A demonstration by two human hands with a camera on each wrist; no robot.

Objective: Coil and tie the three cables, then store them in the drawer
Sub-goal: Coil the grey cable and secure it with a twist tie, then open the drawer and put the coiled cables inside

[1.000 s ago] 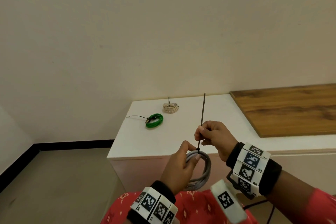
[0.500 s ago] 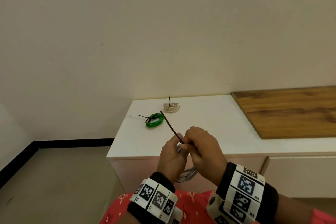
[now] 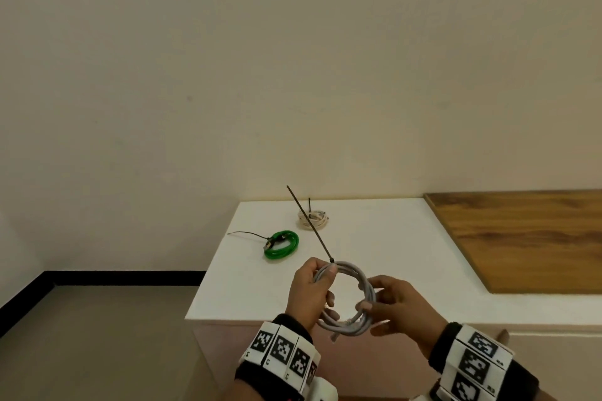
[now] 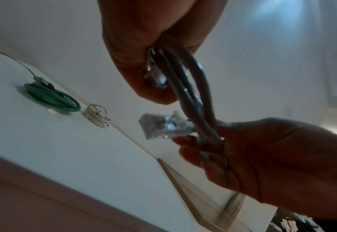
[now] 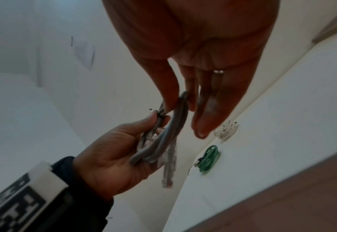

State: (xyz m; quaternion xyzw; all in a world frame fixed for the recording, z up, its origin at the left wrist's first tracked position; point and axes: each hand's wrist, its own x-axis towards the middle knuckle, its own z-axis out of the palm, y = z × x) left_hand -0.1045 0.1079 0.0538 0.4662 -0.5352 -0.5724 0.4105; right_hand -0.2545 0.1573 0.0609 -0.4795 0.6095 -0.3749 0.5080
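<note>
A grey cable coil (image 3: 365, 290) hangs in the air in front of the white cabinet, held by both hands. My left hand (image 3: 321, 280) grips its left side just below a black zip tie (image 3: 309, 225), whose long tail sticks up and to the left. My right hand (image 3: 371, 301) pinches the coil's right side between thumb and fingers. The left wrist view shows the grey coil (image 4: 191, 87) and a clear plug (image 4: 163, 127) by the right hand's fingertips. A tied green coil (image 3: 281, 244) and a tied white coil (image 3: 312, 220) lie on the cabinet top.
The white cabinet top (image 3: 374, 238) ends at a left edge above the floor. A wooden board (image 3: 521, 238) covers its right part. A shut drawer front (image 3: 553, 355) sits under the top at the right. The wall stands close behind.
My right hand has let go of the zip tie's tail and moved to the coil's right side. The coil has risen and turned to face me, and the tail now leans left.
</note>
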